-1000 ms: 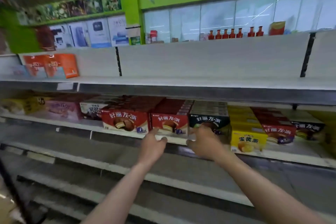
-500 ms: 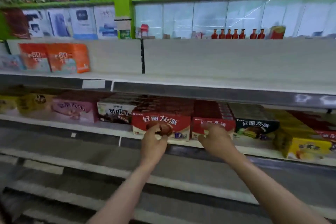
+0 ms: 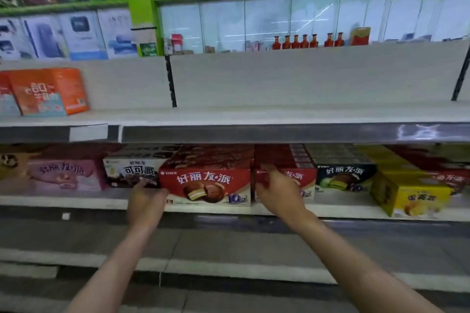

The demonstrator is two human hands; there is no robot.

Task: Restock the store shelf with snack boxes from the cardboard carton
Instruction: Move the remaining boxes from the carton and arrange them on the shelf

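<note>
A large red snack box (image 3: pixel 206 183) with a chocolate pie picture stands at the front of the middle shelf (image 3: pixel 84 201). My left hand (image 3: pixel 146 201) holds its lower left corner, fingers tucked between it and a dark cocoa pie box (image 3: pixel 127 171). My right hand (image 3: pixel 276 189) has its fingers curled into the gap at the box's right edge, in front of a second red box (image 3: pixel 297 174). The cardboard carton is out of view.
Along the same shelf stand a pink box (image 3: pixel 63 175), a dark green-pie box (image 3: pixel 343 176) and yellow boxes (image 3: pixel 412 198). The shelf above (image 3: pixel 279 114) carries orange boxes (image 3: pixel 48 91) at its left. Bare shelves run below my arms.
The view has shifted left and closer to the shelf. My hands have spread apart, from the fronts of the red boxes to either side of the large red box.
</note>
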